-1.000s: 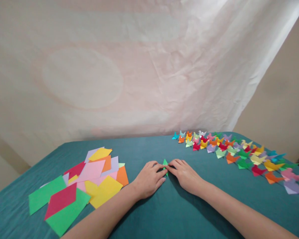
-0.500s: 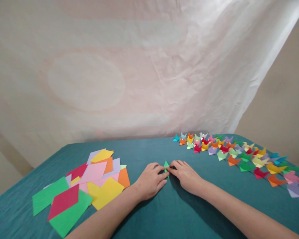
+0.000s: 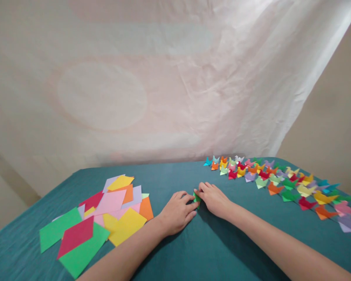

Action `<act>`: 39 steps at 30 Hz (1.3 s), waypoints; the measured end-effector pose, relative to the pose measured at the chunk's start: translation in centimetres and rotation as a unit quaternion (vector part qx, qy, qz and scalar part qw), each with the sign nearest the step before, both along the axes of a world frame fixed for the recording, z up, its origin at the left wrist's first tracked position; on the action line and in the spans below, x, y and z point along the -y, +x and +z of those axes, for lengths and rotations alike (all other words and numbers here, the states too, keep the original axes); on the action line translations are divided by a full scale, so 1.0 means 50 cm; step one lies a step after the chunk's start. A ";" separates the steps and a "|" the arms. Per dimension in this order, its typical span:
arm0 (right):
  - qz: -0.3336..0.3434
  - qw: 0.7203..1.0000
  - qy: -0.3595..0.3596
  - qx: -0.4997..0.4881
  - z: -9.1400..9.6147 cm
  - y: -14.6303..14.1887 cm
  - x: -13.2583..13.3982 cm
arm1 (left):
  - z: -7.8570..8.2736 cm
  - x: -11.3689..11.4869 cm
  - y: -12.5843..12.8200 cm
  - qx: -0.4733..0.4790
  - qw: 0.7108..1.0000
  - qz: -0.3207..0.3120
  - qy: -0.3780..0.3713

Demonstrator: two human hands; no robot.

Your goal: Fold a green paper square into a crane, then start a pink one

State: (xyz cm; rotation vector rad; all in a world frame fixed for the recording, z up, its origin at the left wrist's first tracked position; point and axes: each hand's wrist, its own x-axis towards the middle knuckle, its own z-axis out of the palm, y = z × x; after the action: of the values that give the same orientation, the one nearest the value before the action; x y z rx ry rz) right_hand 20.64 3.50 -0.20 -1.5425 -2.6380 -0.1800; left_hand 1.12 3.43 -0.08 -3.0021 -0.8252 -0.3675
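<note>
A small folded green paper piece (image 3: 196, 197) lies on the teal tablecloth (image 3: 169, 177) between my two hands. My left hand (image 3: 177, 212) rests palm down, its thumb and forefinger pinched on the piece's left side. My right hand (image 3: 213, 199) presses down on the right side with curled fingers, covering most of the piece. Only a small green corner shows between the fingertips.
A loose heap of coloured paper squares (image 3: 99, 218) lies at the left. Several rows of folded paper birds (image 3: 280, 181) in many colours run along the right side. A creased white sheet (image 3: 163, 86) hangs behind the table's far edge.
My right hand has slid forward over the green piece, so its upright tip is now pressed down and mostly hidden. The left hand has barely moved.
</note>
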 end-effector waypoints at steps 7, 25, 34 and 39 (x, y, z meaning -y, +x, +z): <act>0.021 0.998 -0.024 -0.054 -0.017 0.023 -0.009 | -0.002 0.000 -0.005 0.007 1.000 0.003 -0.003; 0.037 0.993 -0.050 -0.099 -0.024 0.038 0.047 | -0.012 -0.002 -0.013 0.015 1.000 -0.006 -0.026; 0.030 0.995 -0.041 -0.089 -0.016 0.031 0.052 | -0.033 -0.004 -0.011 0.056 0.995 0.086 -0.013; 0.040 0.995 -0.037 -0.081 -0.018 0.029 0.053 | -0.031 -0.002 -0.009 0.048 0.996 0.068 -0.022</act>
State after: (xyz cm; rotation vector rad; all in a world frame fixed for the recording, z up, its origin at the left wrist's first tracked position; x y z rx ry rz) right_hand 22.10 0.85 -1.12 -1.4037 -2.5986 0.0470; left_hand 0.68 3.54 -1.62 -2.9656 -1.0508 -0.4985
